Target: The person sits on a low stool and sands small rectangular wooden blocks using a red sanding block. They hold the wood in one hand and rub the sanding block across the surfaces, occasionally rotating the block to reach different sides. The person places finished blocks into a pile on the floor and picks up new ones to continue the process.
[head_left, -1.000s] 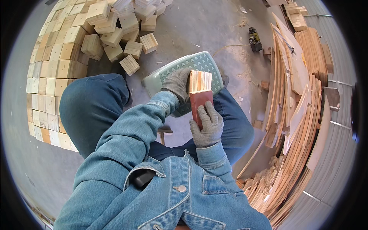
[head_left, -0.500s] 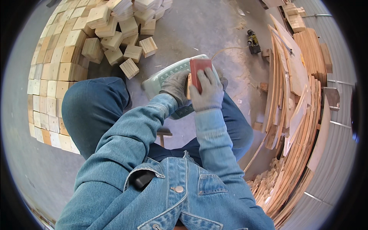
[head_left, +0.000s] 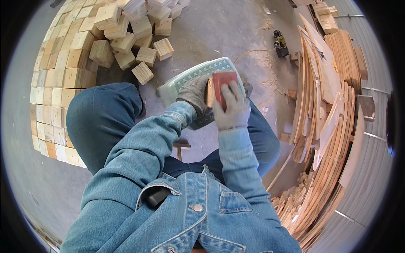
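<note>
In gloved fingers, my left hand [head_left: 193, 93] steadies a wooden block [head_left: 209, 93], of which only a narrow pale side shows. Against that block's right side my right hand [head_left: 232, 109], also gloved, presses a flat reddish-brown sanding block [head_left: 222, 79]. Its fingers lie bent over the sanding block's face. Both hands are above a pale green plastic stool [head_left: 168, 87] with a textured top, standing between my knees. The faces where the two blocks meet are hidden.
Stacked wooden blocks [head_left: 57, 80] form a wall at left, with loose blocks [head_left: 143, 72] heaped beside it. A yellow and black power drill [head_left: 280, 44] is on the floor at upper right. Wood strips and boards [head_left: 333, 139] line the right side. Sawdust [head_left: 270, 69] speckles the concrete.
My right hand and the sanding block have moved slightly toward me and to the right. My left hand keeps nearly the same place on the wooden block.
</note>
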The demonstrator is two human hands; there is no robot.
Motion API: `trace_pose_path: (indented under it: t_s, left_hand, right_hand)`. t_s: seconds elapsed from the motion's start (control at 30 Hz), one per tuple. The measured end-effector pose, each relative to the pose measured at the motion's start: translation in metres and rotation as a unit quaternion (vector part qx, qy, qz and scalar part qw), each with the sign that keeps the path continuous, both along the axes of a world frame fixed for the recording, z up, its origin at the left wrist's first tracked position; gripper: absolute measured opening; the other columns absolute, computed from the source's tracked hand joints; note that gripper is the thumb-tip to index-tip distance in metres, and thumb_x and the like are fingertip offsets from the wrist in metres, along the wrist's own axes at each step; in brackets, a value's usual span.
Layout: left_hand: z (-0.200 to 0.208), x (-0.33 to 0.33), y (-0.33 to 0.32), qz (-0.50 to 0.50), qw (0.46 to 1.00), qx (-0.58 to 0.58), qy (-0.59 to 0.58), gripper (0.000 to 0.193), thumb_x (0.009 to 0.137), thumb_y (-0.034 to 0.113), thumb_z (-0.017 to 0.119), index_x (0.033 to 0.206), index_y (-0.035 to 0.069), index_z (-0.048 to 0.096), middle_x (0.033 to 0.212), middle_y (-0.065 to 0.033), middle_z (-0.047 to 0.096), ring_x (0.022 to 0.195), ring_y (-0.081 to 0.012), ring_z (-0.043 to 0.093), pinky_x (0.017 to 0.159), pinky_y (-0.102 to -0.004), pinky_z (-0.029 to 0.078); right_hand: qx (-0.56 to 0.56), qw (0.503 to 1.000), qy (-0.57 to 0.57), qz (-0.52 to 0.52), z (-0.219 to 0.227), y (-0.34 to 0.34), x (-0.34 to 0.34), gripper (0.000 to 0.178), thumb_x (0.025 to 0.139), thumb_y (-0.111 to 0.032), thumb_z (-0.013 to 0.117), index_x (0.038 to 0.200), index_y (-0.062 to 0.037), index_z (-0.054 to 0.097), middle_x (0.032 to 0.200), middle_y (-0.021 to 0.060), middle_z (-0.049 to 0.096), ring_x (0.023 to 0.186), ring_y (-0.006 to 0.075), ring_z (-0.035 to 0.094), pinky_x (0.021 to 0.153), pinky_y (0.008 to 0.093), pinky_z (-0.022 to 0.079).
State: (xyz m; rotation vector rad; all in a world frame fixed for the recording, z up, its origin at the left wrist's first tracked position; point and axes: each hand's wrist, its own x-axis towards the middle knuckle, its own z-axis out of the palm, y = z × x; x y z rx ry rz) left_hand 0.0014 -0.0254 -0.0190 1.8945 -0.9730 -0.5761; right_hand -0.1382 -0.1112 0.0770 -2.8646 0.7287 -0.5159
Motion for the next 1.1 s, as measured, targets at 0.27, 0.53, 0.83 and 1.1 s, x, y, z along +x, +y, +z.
trace_pose_path:
  t_s: [0.27,0.53,0.83,1.1]
  left_hand:
    - [-0.022,0.003,-0.002,-0.012,1.000,-0.001,-0.006,0.092,0.072,0.040,0.089,0.151,0.015,0.050,0.148,-0.0183,0.058,0.142,-0.0391,0.054,0.125,-0.0469,0.040]
    - [-0.016,0.004,0.002,-0.008,1.000,-0.006,-0.009,0.089,0.072,0.041,0.090,0.148,0.016,0.052,0.144,-0.0180,0.060,0.140,-0.0400,0.055,0.123,-0.0487,0.041]
    - [-0.004,0.001,0.000,0.007,1.000,-0.007,-0.010,0.088,0.069,0.042,0.091,0.145,0.016,0.055,0.140,-0.0181,0.062,0.135,-0.0401,0.058,0.120,-0.0479,0.044]
    - [-0.011,0.002,0.000,-0.023,0.999,0.007,0.022,0.096,0.070,0.046,0.090,0.151,0.015,0.050,0.148,-0.0179,0.057,0.142,-0.0401,0.052,0.125,-0.0481,0.038]
  right_hand:
    - [-0.007,0.999,0.036,-0.034,-0.004,-0.004,0.013,0.062,0.084,-0.033,0.081,0.141,-0.0112,0.070,0.153,0.0179,0.060,0.126,0.0453,0.062,0.111,0.0555,0.049]
    - [0.001,0.999,0.045,-0.026,0.007,0.056,-0.071,0.063,0.082,-0.030,0.084,0.139,-0.0096,0.070,0.152,0.0196,0.059,0.124,0.0424,0.061,0.107,0.0549,0.048]
    - [-0.023,0.997,0.050,-0.053,0.001,-0.005,0.024,0.060,0.085,-0.034,0.080,0.140,-0.0114,0.071,0.154,0.0195,0.059,0.124,0.0460,0.063,0.107,0.0564,0.050]
    - [0.013,1.000,0.024,-0.010,0.003,0.016,-0.015,0.063,0.081,-0.031,0.084,0.139,-0.0088,0.071,0.151,0.0203,0.060,0.121,0.0443,0.063,0.106,0.0541,0.051]
